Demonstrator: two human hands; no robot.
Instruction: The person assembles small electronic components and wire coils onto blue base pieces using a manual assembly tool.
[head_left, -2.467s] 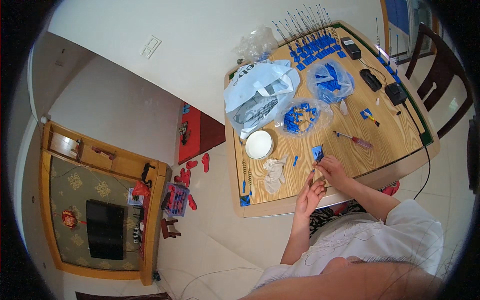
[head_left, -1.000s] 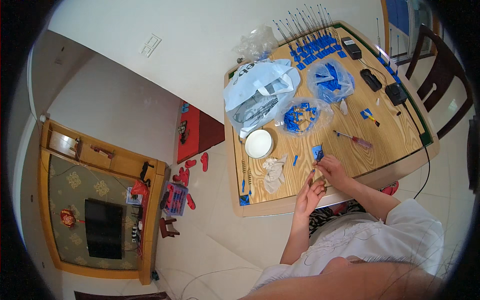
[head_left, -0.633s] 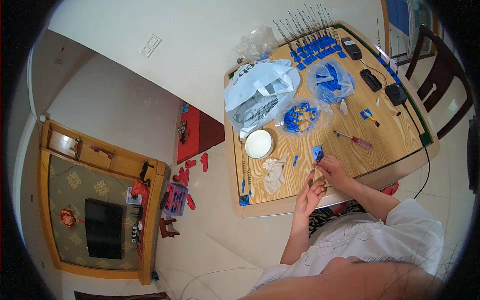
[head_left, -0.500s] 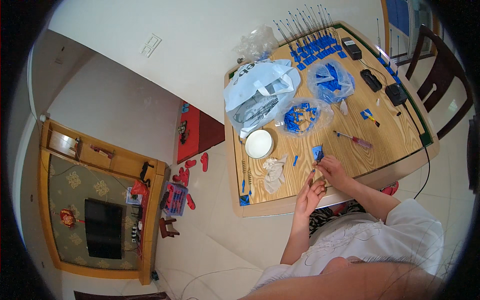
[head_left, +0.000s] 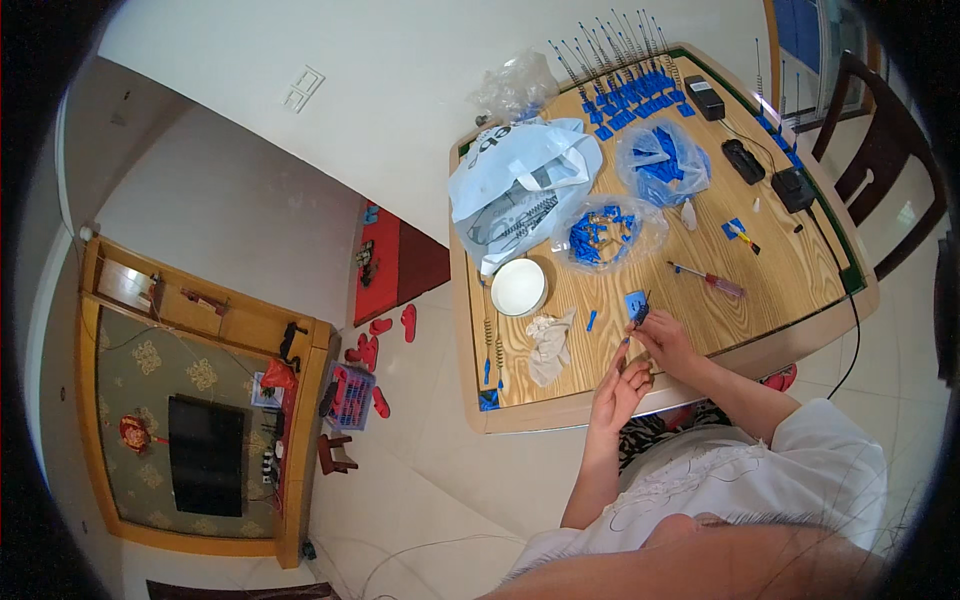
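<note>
A wooden worktop [head_left: 780, 285] with a pale rounded rim stands against a white wall, above a light tiled floor strewn with red slippers [head_left: 380, 335]. At its near edge the person's two hands meet. The left hand [head_left: 620, 385] is raised with its fingers loosely curled, index tip pointing up toward the other hand; whether its grip is closed on anything cannot be told. The right hand [head_left: 665, 340] pinches a small blue part [head_left: 636, 305] between its fingertips, the part sitting just above and left of the hand, over the worktop near its front edge. A thin dark pin rises from the part, its long axis slanting up and slightly right, away from the person. Left of the hands lie a crumpled white cloth [head_left: 548, 340] and a white round bowl [head_left: 519, 287]. Right of the part lies a red-handled screwdriver [head_left: 710, 281], pointing left. Farther off sit a clear bag of blue parts [head_left: 605, 232], a second clear bag [head_left: 665, 160], a white plastic bag [head_left: 515, 185], and at the far edge a row of blue parts with thin upright rods [head_left: 625, 85].
</note>
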